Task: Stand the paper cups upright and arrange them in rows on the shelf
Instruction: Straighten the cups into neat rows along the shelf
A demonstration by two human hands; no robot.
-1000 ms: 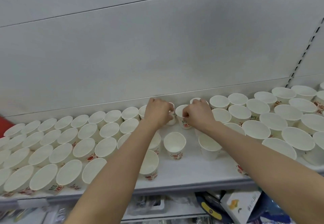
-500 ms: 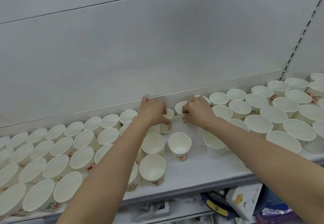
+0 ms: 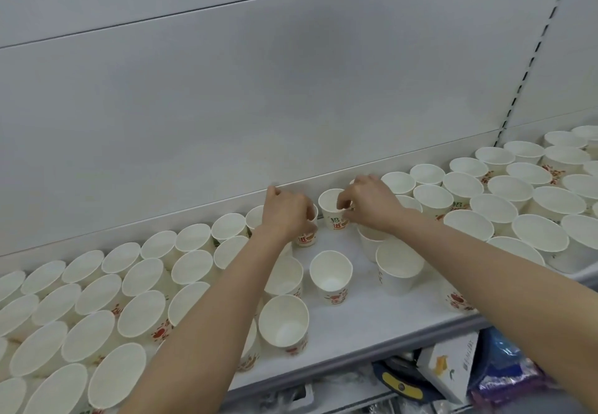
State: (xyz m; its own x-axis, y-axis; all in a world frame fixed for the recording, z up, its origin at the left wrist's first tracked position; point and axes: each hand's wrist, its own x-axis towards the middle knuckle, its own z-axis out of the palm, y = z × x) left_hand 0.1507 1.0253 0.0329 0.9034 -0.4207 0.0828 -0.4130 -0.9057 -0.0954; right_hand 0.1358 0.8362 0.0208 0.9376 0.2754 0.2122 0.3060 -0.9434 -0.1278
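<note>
Pinching w/ my right hand (image 3: 372, 206) the near rim of a paper cup (image 3: 333, 208) at the back of the shelf (image 3: 356, 310), thumb and fingertips nipped on its lip, cup upright w/ red and green print facing me. My left hand (image 3: 286, 213) is curled over a second cup (image 3: 305, 235) just left of it, fingers wrapped round its top; that one's mostly hidden under my knuckles, only the printed base shows, so can't tell exactly how the fingers grip. Vs. a sec ago the two cups sit a bit further apart and closer to the back wall (image 3: 291, 90), and the view has swung left, so more of the left block shows. Judging by that, I'm closing the gap in the back row btw. the left block (image 3: 97, 300) and the right block (image 3: 517, 213), both already standing mouth-up in tidy lines. Around my wrists a few loose cups stand apart from any row: one in the centre (image 3: 330, 276), one nearer the front edge (image 3: 284, 324), one by my right forearm (image 3: 399, 266). All upright, so prob. what's left is mostly lining up, not righting. Below the shelf lip, a white carton (image 3: 449, 366) and some dark packets (image 3: 504, 371) on the lower level, not part of this.
</note>
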